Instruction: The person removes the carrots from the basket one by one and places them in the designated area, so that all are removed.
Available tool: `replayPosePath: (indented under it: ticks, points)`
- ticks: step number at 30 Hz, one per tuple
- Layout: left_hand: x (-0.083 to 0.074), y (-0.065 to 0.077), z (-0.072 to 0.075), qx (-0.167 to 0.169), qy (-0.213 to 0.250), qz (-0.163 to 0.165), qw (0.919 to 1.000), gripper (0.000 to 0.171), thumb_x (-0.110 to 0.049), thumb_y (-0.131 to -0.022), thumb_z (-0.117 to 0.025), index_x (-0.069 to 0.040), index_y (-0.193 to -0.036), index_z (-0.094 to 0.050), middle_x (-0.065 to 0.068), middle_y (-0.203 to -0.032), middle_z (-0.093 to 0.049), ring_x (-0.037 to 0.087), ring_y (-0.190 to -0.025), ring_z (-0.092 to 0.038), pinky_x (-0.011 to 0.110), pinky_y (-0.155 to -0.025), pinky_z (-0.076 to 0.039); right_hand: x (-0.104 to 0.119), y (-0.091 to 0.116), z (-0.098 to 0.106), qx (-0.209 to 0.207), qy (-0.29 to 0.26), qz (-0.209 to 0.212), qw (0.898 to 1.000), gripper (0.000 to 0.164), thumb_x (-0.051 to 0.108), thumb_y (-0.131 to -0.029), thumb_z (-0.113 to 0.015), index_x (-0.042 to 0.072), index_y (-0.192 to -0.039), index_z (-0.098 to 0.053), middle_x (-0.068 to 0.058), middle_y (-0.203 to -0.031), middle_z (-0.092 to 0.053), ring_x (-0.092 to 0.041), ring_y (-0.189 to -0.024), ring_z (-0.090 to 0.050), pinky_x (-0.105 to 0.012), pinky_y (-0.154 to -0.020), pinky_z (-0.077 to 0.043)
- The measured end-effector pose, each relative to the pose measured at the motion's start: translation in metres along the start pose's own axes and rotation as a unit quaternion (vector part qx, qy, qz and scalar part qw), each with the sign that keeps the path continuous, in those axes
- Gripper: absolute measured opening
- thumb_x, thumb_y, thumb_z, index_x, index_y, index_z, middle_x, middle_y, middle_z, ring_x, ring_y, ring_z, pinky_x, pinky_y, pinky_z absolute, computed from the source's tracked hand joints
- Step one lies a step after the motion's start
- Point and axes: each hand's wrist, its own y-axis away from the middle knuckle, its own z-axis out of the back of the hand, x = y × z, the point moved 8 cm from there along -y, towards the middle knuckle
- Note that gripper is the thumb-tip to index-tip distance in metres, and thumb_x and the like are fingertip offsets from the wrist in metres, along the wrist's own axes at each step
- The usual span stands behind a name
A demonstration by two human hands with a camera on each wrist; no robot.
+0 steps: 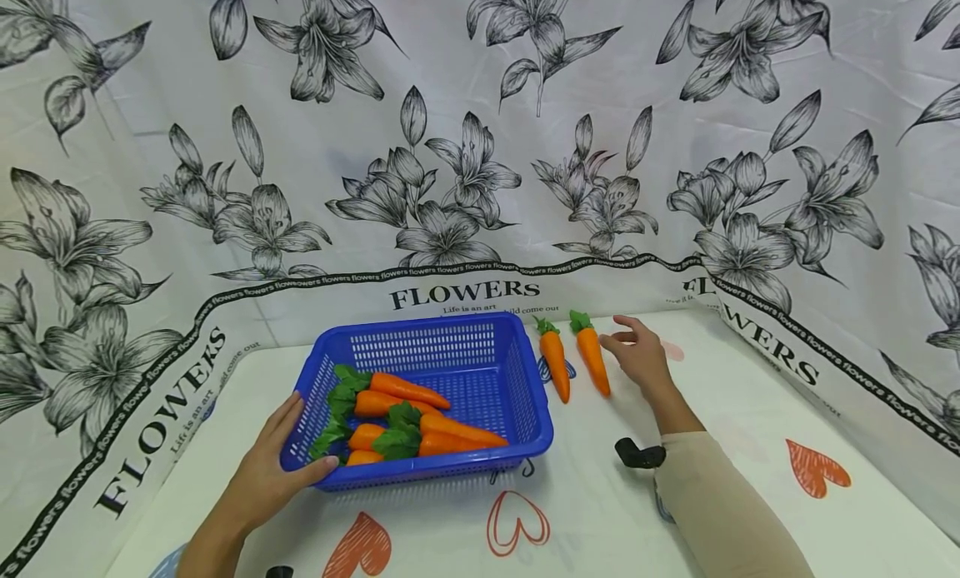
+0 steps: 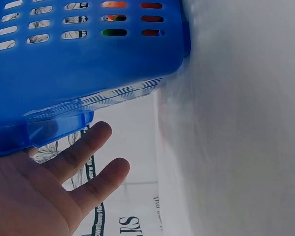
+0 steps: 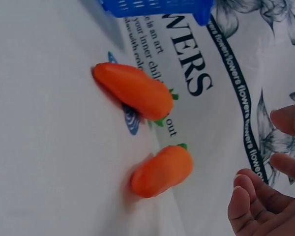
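My left hand (image 1: 266, 465) rests against the near left corner of a blue plastic basket (image 1: 536, 420), its thumb on the rim. In the left wrist view two of its fingers (image 2: 101, 184) extend straight and spread, beside the basket wall (image 2: 88, 64). Several orange carrots (image 1: 465, 431) with green leafy tops lie in the basket's left and near part. To the right of the basket lie two more, a left carrot (image 1: 555, 361) and a right carrot (image 1: 592, 357). My right hand (image 1: 641, 357) hovers just right of the right carrot, fingers loosely bent, holding nothing.
A white tablecloth (image 1: 585, 511) printed with hearts covers the table. White flower-printed fabric (image 1: 450, 78) hangs behind and at both sides, its lower border close beyond the basket and the two loose carrots. A black strap piece (image 1: 637, 454) shows at my right wrist.
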Motion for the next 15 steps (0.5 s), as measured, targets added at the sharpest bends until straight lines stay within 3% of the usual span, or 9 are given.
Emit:
replayPosePath:
  ticks: [10,15]
  points:
    - [-0.001,-0.001,0.001,-0.003,0.005,-0.009,0.9999,0.1,-0.041,-0.082,-0.073,-0.005,-0.155,-0.015,0.016,-0.159,-0.006,0.053,-0.134,-0.018,0.076,-0.095,-0.021,0.036,0.017,0.017,-0.025,-0.044,0.049,0.998,0.064,0.044,-0.089,-0.067,0.016,-0.143,-0.047,-0.015,-0.119,-0.06,-0.028,-0.098,-0.058,-0.029,-0.073,-0.052]
    - [-0.001,0.0,0.001,-0.003,0.005,-0.009,0.9999,0.1,-0.041,-0.082,-0.073,-0.004,-0.154,-0.015,0.017,-0.159,-0.007,0.053,-0.134,-0.018,0.076,-0.095,-0.021,0.047,0.025,0.02,-0.036,-0.048,0.059,0.996,0.063,0.042,-0.089,-0.068,0.017,-0.142,-0.048,-0.014,-0.12,-0.06,-0.027,-0.097,-0.057,-0.031,-0.074,-0.051]
